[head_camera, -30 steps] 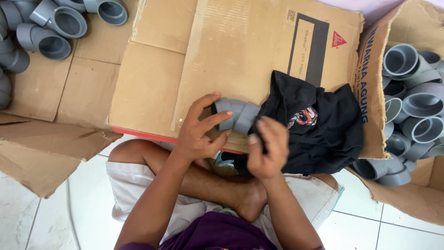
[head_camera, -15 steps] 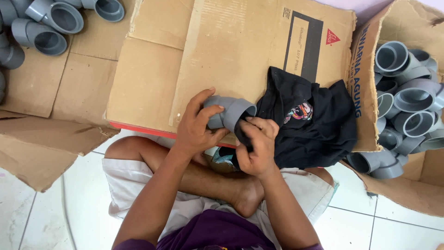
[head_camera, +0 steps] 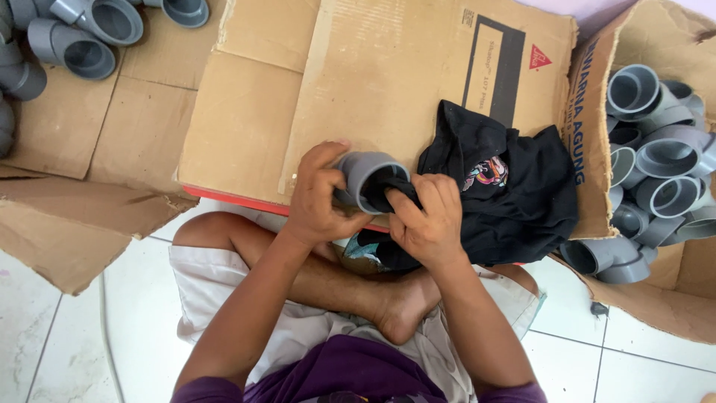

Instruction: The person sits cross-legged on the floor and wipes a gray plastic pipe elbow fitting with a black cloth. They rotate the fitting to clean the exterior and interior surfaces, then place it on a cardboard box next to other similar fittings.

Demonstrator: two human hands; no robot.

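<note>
Grey pipe elbow (head_camera: 363,179) — black cloth (head_camera: 507,201) inside

A grey pipe elbow (head_camera: 363,177) is held above flattened cardboard, black cloth (head_camera: 507,201) stuffed into its open mouth.

Bare flattened cardboard (head_camera: 358,82) open just beyond both hands. Bunched black cloth (head_camera: 514,194) crowding right of the right hand (head_camera: 426,224). Grey pipe fittings (head_camera: 656,164) piled far right, more fittings (head_camera: 67,37) far left.
</note>
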